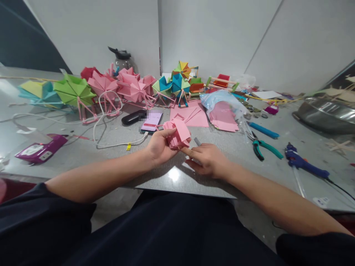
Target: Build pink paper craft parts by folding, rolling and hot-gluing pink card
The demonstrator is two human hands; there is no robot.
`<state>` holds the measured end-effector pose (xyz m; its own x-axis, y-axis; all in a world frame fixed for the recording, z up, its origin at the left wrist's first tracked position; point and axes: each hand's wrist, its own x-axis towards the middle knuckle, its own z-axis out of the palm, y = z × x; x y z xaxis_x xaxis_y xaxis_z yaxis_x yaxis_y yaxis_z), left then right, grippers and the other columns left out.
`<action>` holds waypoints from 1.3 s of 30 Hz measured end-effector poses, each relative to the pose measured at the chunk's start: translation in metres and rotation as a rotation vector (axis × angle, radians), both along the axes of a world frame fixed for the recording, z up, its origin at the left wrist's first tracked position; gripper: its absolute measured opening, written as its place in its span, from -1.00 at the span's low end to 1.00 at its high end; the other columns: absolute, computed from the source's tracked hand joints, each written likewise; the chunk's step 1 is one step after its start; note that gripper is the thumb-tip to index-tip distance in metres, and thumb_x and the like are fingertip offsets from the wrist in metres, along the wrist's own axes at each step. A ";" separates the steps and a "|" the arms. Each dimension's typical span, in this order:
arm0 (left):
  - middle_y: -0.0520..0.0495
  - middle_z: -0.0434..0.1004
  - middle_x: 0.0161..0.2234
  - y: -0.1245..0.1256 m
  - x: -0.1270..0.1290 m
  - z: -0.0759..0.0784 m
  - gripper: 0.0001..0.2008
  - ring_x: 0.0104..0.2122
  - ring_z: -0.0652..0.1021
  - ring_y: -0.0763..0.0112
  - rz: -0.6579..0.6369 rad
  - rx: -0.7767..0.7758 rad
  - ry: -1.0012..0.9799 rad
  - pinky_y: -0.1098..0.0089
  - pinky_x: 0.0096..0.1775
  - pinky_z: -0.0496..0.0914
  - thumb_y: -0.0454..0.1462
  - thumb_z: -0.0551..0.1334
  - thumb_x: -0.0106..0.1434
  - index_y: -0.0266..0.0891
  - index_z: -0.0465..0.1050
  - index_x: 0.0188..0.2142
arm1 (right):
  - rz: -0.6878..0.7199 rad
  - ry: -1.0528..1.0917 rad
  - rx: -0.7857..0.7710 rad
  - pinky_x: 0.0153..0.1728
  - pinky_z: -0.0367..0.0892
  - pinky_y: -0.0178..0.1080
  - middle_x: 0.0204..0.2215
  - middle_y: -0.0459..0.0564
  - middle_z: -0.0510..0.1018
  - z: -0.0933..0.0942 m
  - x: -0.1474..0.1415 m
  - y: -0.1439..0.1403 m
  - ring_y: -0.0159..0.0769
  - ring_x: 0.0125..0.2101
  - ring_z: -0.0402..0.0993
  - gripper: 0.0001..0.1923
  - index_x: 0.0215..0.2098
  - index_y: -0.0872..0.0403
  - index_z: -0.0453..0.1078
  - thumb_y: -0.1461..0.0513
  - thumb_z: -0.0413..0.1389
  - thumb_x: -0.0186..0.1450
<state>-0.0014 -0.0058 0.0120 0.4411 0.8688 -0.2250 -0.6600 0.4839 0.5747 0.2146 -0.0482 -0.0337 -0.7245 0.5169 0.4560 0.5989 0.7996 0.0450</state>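
Left hand [161,146] grips a folded pink paper stack [177,133]. Right hand [206,159], closed on what may be a small grey tool [197,141], touches its edge. Step: mid-fold; next needs firm, aligned creasing.

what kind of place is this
Probably a paper-craft workbench. Folded paper models line the back of the grey table, a blue glue gun and pliers lie at the right, and the left hand holds folded pink paper.
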 end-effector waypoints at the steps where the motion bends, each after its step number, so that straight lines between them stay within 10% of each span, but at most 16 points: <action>1: -0.19 0.70 -0.28 0.000 0.000 0.000 -0.69 -0.25 0.72 0.10 0.005 0.000 0.000 0.03 0.08 0.60 -0.41 0.23 0.32 -0.34 0.58 0.03 | -0.005 -0.007 0.006 -0.31 0.24 -0.14 -0.32 -0.02 0.73 0.001 0.000 -0.001 -0.23 -0.43 0.51 -0.48 0.51 0.03 0.33 0.18 0.09 0.62; 16: -0.21 0.69 -0.26 0.004 0.001 -0.006 -0.80 -0.23 0.69 0.14 0.003 0.060 0.027 0.09 0.05 0.59 -0.40 0.28 0.24 -0.35 0.57 -0.13 | -0.005 -0.002 0.029 -0.30 0.26 -0.13 -0.30 0.00 0.73 0.002 -0.002 -0.003 -0.22 -0.43 0.51 -0.46 0.50 0.10 0.34 0.19 0.15 0.60; 23: -0.15 0.68 -0.23 0.009 -0.003 -0.011 -0.77 -0.20 0.68 0.19 -0.015 0.155 0.074 0.15 -0.03 0.59 -0.37 0.33 0.17 -0.30 0.56 -0.15 | 0.084 0.099 0.149 -0.37 0.24 -0.16 -0.40 -0.03 0.68 0.009 -0.005 -0.005 -0.29 -0.47 0.52 -0.82 -0.01 0.09 0.57 0.22 0.12 0.60; 27: -0.02 0.60 -0.32 0.011 -0.005 -0.024 -0.69 -0.33 0.60 0.31 -0.053 0.461 0.209 0.29 -0.23 0.52 -0.36 0.39 0.03 -0.23 0.53 -0.18 | 0.119 0.357 0.209 -0.45 0.27 -0.17 -0.50 -0.14 0.58 0.016 -0.006 -0.009 -0.33 -0.57 0.40 -0.91 -0.15 -0.01 0.48 0.29 0.16 0.53; 33: -0.05 0.64 -0.13 0.004 -0.010 -0.035 -0.33 -0.19 0.63 0.29 0.005 0.952 0.341 0.30 -0.10 0.51 -0.34 0.55 0.00 -0.16 0.46 0.12 | 0.095 0.588 0.230 -0.41 0.43 -0.15 -0.33 -0.10 0.55 0.027 -0.005 -0.016 -0.25 -0.48 0.43 -0.45 0.38 -0.12 0.39 0.29 0.19 0.46; 39: -0.14 0.61 0.01 -0.001 -0.013 -0.033 -0.40 -0.08 0.64 0.22 -0.047 1.312 0.411 0.26 -0.02 0.53 -0.30 0.50 0.22 -0.14 0.43 0.23 | 0.132 0.566 0.269 -0.27 0.55 -0.06 -0.11 0.07 0.47 0.027 -0.009 -0.024 -0.11 -0.22 0.48 -0.36 0.58 -0.08 0.27 0.16 0.11 0.56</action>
